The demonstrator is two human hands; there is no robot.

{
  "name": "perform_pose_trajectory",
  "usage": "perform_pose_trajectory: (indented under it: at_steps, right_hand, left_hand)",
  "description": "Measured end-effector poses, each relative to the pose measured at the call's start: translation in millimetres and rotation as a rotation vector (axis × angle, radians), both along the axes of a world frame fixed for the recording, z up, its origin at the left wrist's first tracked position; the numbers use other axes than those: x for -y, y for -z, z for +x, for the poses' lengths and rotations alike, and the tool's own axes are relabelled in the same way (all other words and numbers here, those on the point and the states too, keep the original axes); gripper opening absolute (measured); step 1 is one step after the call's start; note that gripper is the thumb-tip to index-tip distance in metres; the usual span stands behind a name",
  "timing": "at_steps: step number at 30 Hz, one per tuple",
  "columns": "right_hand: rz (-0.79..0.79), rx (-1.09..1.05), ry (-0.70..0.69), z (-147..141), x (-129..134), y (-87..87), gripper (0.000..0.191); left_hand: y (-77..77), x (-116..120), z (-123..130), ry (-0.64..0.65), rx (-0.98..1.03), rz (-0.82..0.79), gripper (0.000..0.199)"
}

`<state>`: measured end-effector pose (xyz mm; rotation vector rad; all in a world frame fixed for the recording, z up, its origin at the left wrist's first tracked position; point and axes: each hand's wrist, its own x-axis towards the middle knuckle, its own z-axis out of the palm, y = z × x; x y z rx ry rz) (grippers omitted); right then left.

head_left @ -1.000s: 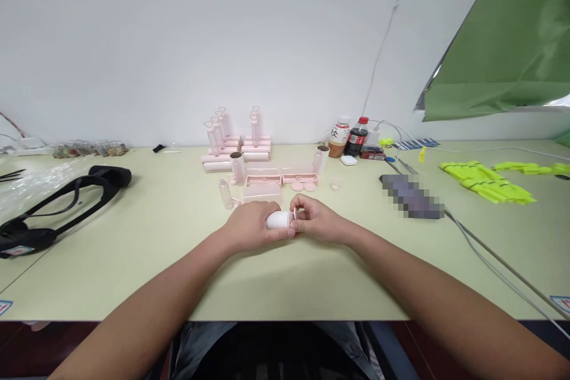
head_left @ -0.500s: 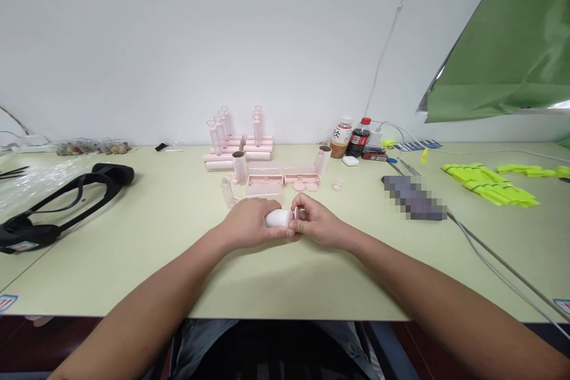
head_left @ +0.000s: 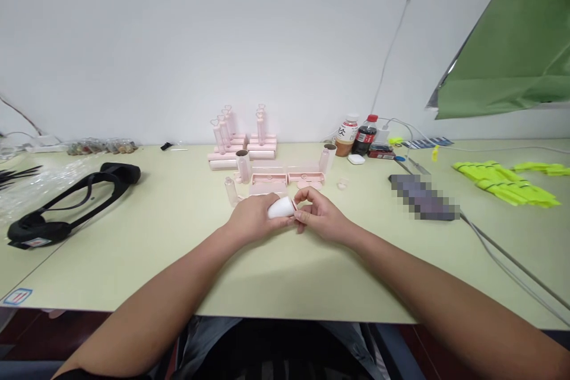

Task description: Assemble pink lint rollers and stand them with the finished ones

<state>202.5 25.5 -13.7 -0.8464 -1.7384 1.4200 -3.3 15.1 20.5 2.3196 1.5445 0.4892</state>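
Note:
My left hand (head_left: pixel 253 218) is wrapped round a white lint roller roll (head_left: pixel 280 208), which lies sideways just above the table. At the roll's right end is a pink round end cap (head_left: pixel 294 204), with the fingers of my right hand (head_left: pixel 321 215) pinched on its edge. Just beyond my hands lie two open pink lint roller cases (head_left: pixel 269 179) with clear lids. A clear pink handle (head_left: pixel 231 191) stands beyond my left hand, near a roll with a brown core (head_left: pixel 243 165). Another roll (head_left: pixel 328 158) stands at the right.
Several pink lint rollers (head_left: pixel 222 157) with upright handles stand by the wall. Two drink bottles (head_left: pixel 364 135), a blurred phone (head_left: pixel 421 196) and yellow-green strips (head_left: pixel 505 183) are on the right, with cables. A black head strap (head_left: pixel 73 205) lies on the left.
The pink end cap, held apart from the roll's end earlier, is now up against it. The roll is tilted slightly more. The whole view has shifted a little.

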Motion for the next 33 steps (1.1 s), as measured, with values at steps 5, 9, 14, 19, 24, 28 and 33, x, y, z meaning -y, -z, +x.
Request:
perform_pose_trajectory:
  at_steps: [5,9,14,19,24,28,33]
  right_hand:
    - [0.036,-0.060,0.040,0.0,-0.1,-0.3,0.036]
    - [0.039,-0.046,-0.006,1.0,-3.5,4.7,0.055]
    - [-0.009,-0.087,-0.085,0.0,-4.5,5.6,0.050]
    - [-0.074,-0.080,-0.044,-0.5,-2.7,2.1,0.041]
    - [-0.150,-0.152,0.041,1.1,-4.8,-1.3,0.045]
    - [-0.230,-0.341,0.166,3.3,-6.9,-9.9,0.047]
    - [-0.391,-0.576,0.192,8.3,-8.0,-19.3,0.045]
  left_hand:
    - [4.1,-0.8,1.6,-0.021,0.143,-0.011,0.054]
    - [13.0,-2.3,4.4,-0.027,0.403,-0.048,0.051]
    - [21.3,2.6,11.2,0.107,0.628,-0.199,0.049]
    - [21.8,7.9,14.4,0.245,0.667,-0.298,0.046]
    - [16.3,-2.3,3.2,0.000,0.540,0.138,0.034]
    - [-10.7,-12.8,-26.1,-0.373,0.398,0.576,0.033]
    - [-35.1,-24.5,-68.9,-0.527,0.015,0.241,0.050]
